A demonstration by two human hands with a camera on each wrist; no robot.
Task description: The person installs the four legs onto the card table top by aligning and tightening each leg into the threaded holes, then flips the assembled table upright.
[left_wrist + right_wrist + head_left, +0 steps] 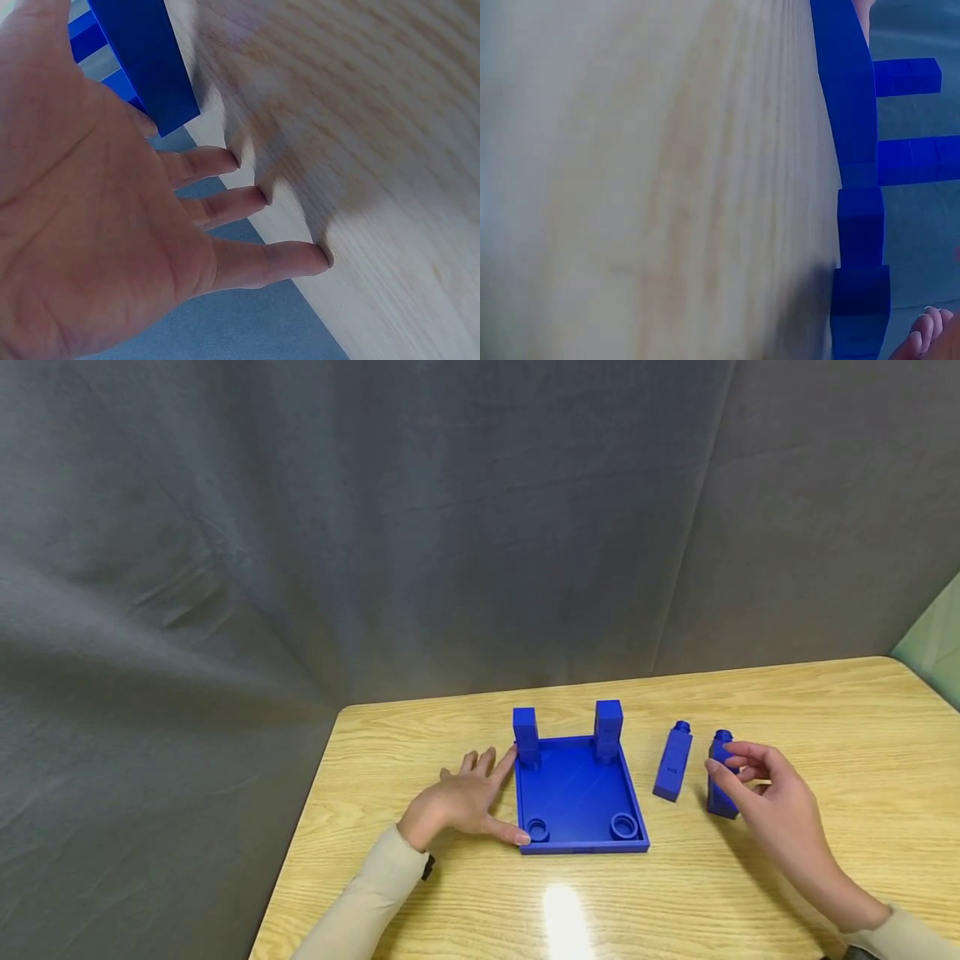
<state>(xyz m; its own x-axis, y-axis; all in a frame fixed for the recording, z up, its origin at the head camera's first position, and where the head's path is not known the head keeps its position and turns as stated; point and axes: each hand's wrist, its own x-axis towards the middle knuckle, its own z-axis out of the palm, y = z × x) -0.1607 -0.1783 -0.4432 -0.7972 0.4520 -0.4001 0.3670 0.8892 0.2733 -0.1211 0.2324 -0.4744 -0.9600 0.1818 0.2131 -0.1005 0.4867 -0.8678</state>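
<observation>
A square blue tray [577, 793] lies on the table, with two blue posts [524, 727] upright at its far corners and round sockets [623, 827] at the near corners. My left hand [468, 802] is spread along the tray's left side, thumb at the near corner and index finger at the far one. Right of the tray lies a loose blue leg [673, 762] with a threaded end. Over a second loose leg [723, 802] hovers my right hand [772, 789], thumb and fingers loosely bent and apart. The right wrist view shows these fingertips [927, 324] above that leg [861, 311].
The wooden table [420, 735] has a rounded far edge. Behind it hangs a dark grey curtain [487, 527]. A pale green surface [937, 639] shows at the far right.
</observation>
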